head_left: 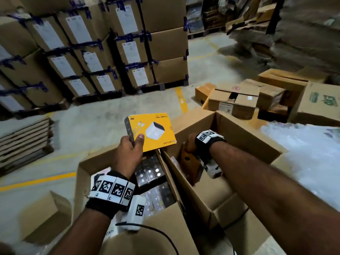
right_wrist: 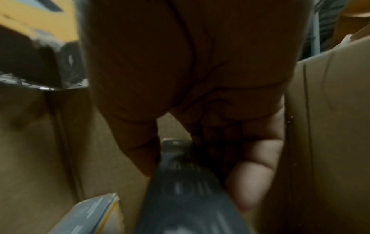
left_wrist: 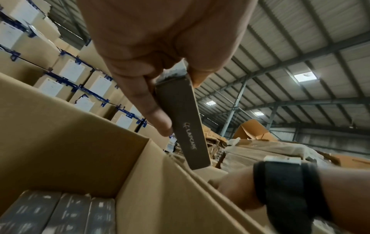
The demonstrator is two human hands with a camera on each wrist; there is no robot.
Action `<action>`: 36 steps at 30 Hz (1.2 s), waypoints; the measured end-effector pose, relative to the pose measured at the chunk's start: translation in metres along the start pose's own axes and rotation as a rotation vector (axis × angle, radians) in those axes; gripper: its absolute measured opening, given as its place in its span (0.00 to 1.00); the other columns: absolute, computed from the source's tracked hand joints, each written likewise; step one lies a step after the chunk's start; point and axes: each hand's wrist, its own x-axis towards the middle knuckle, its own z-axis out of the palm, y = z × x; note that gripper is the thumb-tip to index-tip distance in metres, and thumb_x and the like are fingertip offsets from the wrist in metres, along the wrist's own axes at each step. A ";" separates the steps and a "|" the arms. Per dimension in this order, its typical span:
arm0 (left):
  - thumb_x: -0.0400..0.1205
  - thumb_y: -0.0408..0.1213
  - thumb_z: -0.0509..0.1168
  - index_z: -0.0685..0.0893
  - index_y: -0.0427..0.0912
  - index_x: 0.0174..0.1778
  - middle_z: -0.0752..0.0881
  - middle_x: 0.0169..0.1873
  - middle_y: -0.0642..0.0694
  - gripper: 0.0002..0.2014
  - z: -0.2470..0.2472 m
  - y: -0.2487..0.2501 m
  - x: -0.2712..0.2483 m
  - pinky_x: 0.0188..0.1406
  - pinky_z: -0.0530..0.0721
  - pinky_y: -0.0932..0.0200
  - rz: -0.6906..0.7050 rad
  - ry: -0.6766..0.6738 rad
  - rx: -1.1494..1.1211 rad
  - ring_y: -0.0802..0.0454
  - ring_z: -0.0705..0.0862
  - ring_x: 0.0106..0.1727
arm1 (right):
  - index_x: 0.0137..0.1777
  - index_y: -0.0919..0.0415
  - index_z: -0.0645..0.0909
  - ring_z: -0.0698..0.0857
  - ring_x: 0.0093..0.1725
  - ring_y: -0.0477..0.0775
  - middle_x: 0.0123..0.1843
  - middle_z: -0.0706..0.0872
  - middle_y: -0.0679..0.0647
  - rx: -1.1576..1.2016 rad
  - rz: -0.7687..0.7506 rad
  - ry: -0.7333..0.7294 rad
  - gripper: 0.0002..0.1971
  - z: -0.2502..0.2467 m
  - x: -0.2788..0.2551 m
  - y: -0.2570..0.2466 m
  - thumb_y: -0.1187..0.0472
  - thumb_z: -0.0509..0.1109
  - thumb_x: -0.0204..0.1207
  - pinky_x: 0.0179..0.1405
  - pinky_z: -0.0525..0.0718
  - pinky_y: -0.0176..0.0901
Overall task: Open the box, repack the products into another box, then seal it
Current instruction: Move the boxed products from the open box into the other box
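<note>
My left hand (head_left: 128,150) grips a yellow charger product box (head_left: 154,130) by its dark side (left_wrist: 186,126), lifted above the left carton (head_left: 86,168). That carton holds several dark-sided product boxes (head_left: 152,173) standing packed together (left_wrist: 60,212). My right hand (head_left: 192,142) is down inside the right carton (head_left: 248,142), thumb and fingers closed round the top of a product box (head_left: 189,162) standing against its left wall. The right wrist view shows that box's dark edge (right_wrist: 184,182) between thumb and fingers, with another product box (right_wrist: 94,212) beside it.
Stacks of labelled cartons (head_left: 88,52) with blue strapping stand behind on the left. Flattened cardboard (head_left: 25,140) lies at left. Several opened cartons (head_left: 244,100) sit on the floor at right, next to clear plastic wrap (head_left: 303,153). Bare concrete floor (head_left: 103,122) lies ahead.
</note>
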 end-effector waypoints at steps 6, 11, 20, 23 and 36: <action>0.74 0.66 0.59 0.76 0.44 0.49 0.80 0.41 0.45 0.26 -0.005 -0.005 0.011 0.53 0.86 0.36 -0.007 0.038 -0.054 0.37 0.84 0.51 | 0.41 0.38 0.87 0.91 0.37 0.50 0.36 0.91 0.42 -0.017 -0.110 -0.164 0.14 -0.012 -0.051 -0.030 0.35 0.67 0.62 0.47 0.89 0.45; 0.82 0.58 0.61 0.76 0.39 0.50 0.80 0.40 0.45 0.21 -0.015 -0.010 0.014 0.53 0.85 0.39 0.028 0.063 0.013 0.39 0.83 0.49 | 0.49 0.45 0.87 0.90 0.42 0.52 0.46 0.91 0.45 -0.097 -0.184 -0.166 0.17 0.003 -0.037 -0.030 0.38 0.76 0.64 0.50 0.88 0.46; 0.84 0.56 0.61 0.77 0.39 0.49 0.81 0.39 0.45 0.20 -0.027 -0.008 0.011 0.47 0.84 0.46 0.058 0.044 0.018 0.42 0.83 0.46 | 0.35 0.41 0.87 0.91 0.37 0.48 0.26 0.87 0.39 -0.129 -0.228 -0.216 0.05 0.016 -0.026 -0.021 0.44 0.75 0.63 0.44 0.89 0.42; 0.79 0.61 0.62 0.76 0.43 0.48 0.80 0.41 0.44 0.22 -0.026 0.000 0.011 0.50 0.87 0.38 0.037 0.003 -0.032 0.40 0.84 0.49 | 0.38 0.59 0.87 0.89 0.34 0.55 0.20 0.84 0.50 -0.026 -0.230 -0.100 0.09 -0.004 -0.040 -0.015 0.52 0.74 0.70 0.34 0.88 0.44; 0.85 0.58 0.54 0.77 0.40 0.47 0.84 0.42 0.44 0.22 -0.009 0.046 0.004 0.50 0.80 0.52 0.221 -0.228 0.109 0.43 0.84 0.49 | 0.58 0.70 0.79 0.83 0.45 0.55 0.46 0.83 0.59 1.178 -0.443 0.178 0.23 -0.097 -0.146 0.019 0.47 0.64 0.82 0.42 0.82 0.45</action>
